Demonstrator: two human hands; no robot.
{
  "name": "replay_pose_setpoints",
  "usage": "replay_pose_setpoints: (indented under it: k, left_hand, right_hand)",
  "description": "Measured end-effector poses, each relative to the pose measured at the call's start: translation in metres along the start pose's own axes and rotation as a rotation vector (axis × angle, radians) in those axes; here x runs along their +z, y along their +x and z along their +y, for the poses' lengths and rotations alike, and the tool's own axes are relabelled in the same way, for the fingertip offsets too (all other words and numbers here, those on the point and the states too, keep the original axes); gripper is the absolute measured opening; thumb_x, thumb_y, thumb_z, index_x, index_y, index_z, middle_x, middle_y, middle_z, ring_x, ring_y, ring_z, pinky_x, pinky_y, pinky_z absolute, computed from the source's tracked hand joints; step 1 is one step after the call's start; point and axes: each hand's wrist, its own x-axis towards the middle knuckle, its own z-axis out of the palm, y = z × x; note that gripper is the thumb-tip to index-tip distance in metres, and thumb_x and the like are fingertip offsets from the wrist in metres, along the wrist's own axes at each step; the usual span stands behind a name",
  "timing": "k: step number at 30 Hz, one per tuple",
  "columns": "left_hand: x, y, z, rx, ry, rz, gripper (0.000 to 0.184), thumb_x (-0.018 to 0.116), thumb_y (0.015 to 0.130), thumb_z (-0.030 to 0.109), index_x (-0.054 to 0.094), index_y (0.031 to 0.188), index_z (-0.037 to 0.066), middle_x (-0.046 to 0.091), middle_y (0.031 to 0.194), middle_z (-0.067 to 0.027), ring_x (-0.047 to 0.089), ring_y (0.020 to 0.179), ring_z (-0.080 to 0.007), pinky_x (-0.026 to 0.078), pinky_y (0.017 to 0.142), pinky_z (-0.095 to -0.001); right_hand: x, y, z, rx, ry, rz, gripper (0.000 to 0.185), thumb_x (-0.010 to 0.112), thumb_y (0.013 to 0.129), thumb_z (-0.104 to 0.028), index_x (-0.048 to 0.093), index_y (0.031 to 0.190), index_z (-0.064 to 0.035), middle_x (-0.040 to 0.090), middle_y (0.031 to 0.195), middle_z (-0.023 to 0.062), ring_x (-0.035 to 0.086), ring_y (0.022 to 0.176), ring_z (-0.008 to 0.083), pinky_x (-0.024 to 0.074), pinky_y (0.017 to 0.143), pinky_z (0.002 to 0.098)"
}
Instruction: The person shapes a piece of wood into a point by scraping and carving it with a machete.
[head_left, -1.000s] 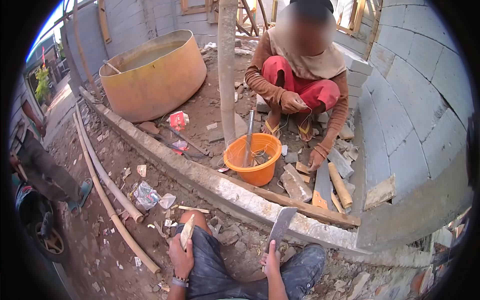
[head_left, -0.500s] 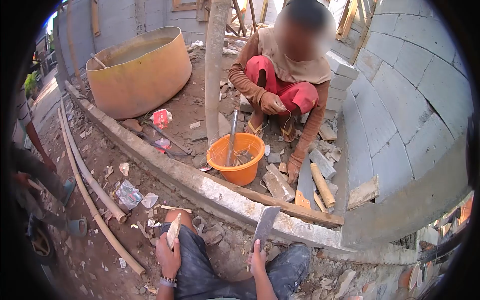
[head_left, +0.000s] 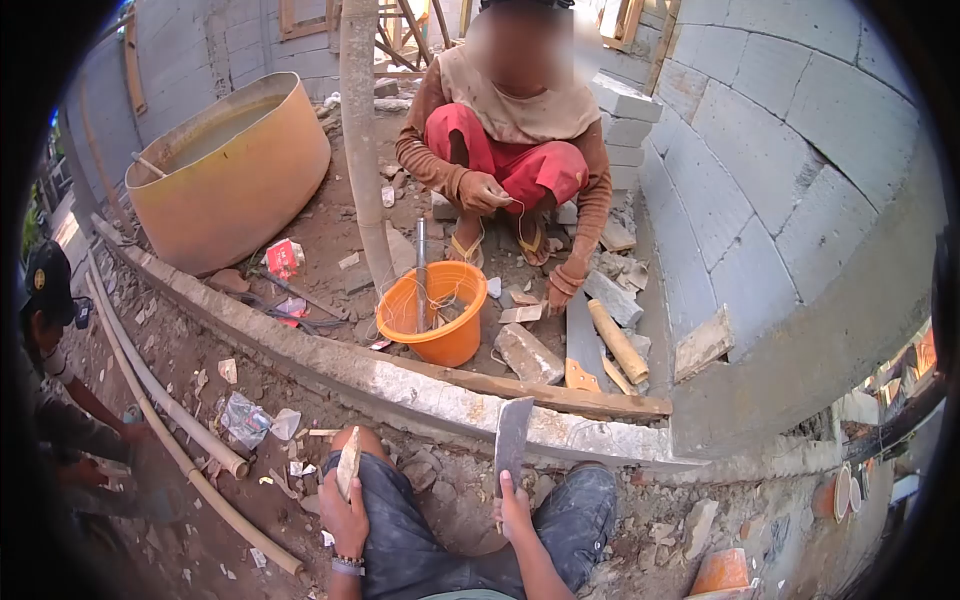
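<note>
Over my left thigh, my left hand [head_left: 345, 515] is closed around a short pale piece of wood [head_left: 349, 462] with a pointed upper end. My right hand [head_left: 515, 512] grips a machete [head_left: 513, 438], its broad dark blade upright above my right knee; the fist mostly hides the handle. The wood and the blade are apart. Beyond my knees runs a low concrete footing [head_left: 400, 385] with a wooden plank [head_left: 545, 393] along its inner side.
A crouching co-worker [head_left: 515, 110] holds thin string near an orange bucket [head_left: 440, 345] containing a metal tube. A handsaw [head_left: 582, 350] lies beside a bamboo piece [head_left: 617, 342]. Another person [head_left: 60, 370] bends at left, near long poles [head_left: 190, 465]. A large tub [head_left: 230, 185] stands behind.
My view has shifted, so most of the scene sits further left. The machete blade is more upright. The person at left now shows a capped head, bent low.
</note>
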Motion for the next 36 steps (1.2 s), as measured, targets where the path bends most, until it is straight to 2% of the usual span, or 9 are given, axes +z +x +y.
replay_pose_setpoints:
  k: [6,7,8,11,17,24,27,29,36]
  left_hand:
    - [0.014,0.008,0.004,0.035,-0.165,-0.015,0.048,0.056,0.101,0.030,0.049,0.133,-0.004,0.058,0.124,-0.0251,0.056,0.115,-0.0411,0.042,0.099,-0.0464]
    - [0.015,0.009,0.004,0.047,-0.195,-0.025,0.048,0.056,0.101,0.030,0.049,0.133,-0.004,0.058,0.124,-0.0248,0.056,0.115,-0.0404,0.042,0.099,-0.0462]
    - [0.018,0.010,0.004,0.056,-0.225,-0.034,0.047,0.056,0.101,0.030,0.049,0.133,-0.004,0.058,0.124,-0.0245,0.056,0.114,-0.0397,0.042,0.099,-0.0460]
    - [0.023,0.013,0.002,0.069,-0.275,-0.051,0.045,0.055,0.101,0.029,0.050,0.131,-0.004,0.060,0.121,-0.0231,0.058,0.110,-0.0374,0.043,0.098,-0.0441]
    - [0.028,0.018,0.012,0.088,-0.284,-0.030,0.042,0.055,0.102,0.029,0.052,0.130,-0.003,0.063,0.115,-0.0226,0.061,0.106,-0.0367,0.046,0.094,-0.0430]
    - [0.037,0.028,0.003,0.080,-0.288,-0.019,0.043,0.057,0.101,0.030,0.053,0.130,-0.001,0.065,0.114,-0.0237,0.064,0.103,-0.0373,0.048,0.090,-0.0444]
    - [0.030,0.028,0.000,-0.009,-0.242,-0.043,0.044,0.058,0.100,0.034,0.054,0.130,0.002,0.065,0.113,-0.0244,0.064,0.103,-0.0400,0.049,0.088,-0.0468]
    - [0.028,0.028,-0.006,-0.042,-0.185,-0.075,0.046,0.057,0.100,0.040,0.055,0.128,0.004,0.066,0.111,-0.0239,0.063,0.103,-0.0437,0.048,0.085,-0.0509]
    - [0.027,0.023,-0.019,-0.065,-0.055,0.013,0.050,0.057,0.098,0.045,0.057,0.126,0.004,0.067,0.109,-0.0240,0.064,0.101,-0.0427,0.050,0.087,-0.0502]
  right_hand:
    - [-0.005,0.004,-0.002,0.033,0.081,-0.057,0.049,0.065,0.092,-0.060,0.043,0.084,-0.0166,0.028,0.059,-0.0093,0.028,0.045,0.0046,0.0252,0.042,0.0241]
    - [-0.007,0.002,0.000,0.040,0.093,-0.063,0.049,0.065,0.092,-0.059,0.043,0.085,-0.0166,0.028,0.059,-0.0093,0.028,0.045,0.0047,0.0253,0.042,0.0242]
    - [-0.010,0.007,0.007,0.061,0.118,-0.050,0.054,0.069,0.088,-0.061,0.054,0.096,-0.0104,0.033,0.062,-0.0071,0.033,0.047,0.0062,0.0260,0.041,0.0236]
    - [-0.014,0.007,0.009,0.090,0.212,-0.114,0.052,0.071,0.087,-0.060,0.054,0.096,-0.0114,0.033,0.061,-0.0069,0.032,0.046,0.0066,0.0248,0.041,0.0242]
    - [-0.009,0.002,0.006,0.221,0.463,-0.140,0.046,0.072,0.087,-0.054,0.052,0.078,-0.0137,0.029,0.049,-0.0062,0.029,0.038,0.0089,0.0225,0.040,0.0271]
    - [-0.008,0.015,0.009,0.216,0.583,-0.432,0.058,0.053,0.091,-0.063,0.049,0.064,-0.0119,0.026,0.042,-0.0041,0.027,0.036,0.0136,0.0248,0.039,0.0305]
    - [-0.005,0.011,-0.002,0.212,0.581,-0.575,0.067,0.043,0.092,-0.070,0.047,0.058,-0.0120,0.027,0.040,-0.0052,0.029,0.037,0.0131,0.0291,0.043,0.0300]
    - [-0.004,0.018,0.004,0.271,0.637,-0.563,0.071,0.040,0.091,-0.075,0.043,0.056,-0.0129,0.027,0.039,-0.0045,0.026,0.035,0.0131,0.0255,0.038,0.0292]
    - [0.002,0.012,0.005,0.307,0.788,-0.569,0.076,0.035,0.087,-0.083,0.037,0.056,-0.0147,0.027,0.040,-0.0021,0.023,0.033,0.0137,0.0200,0.035,0.0294]
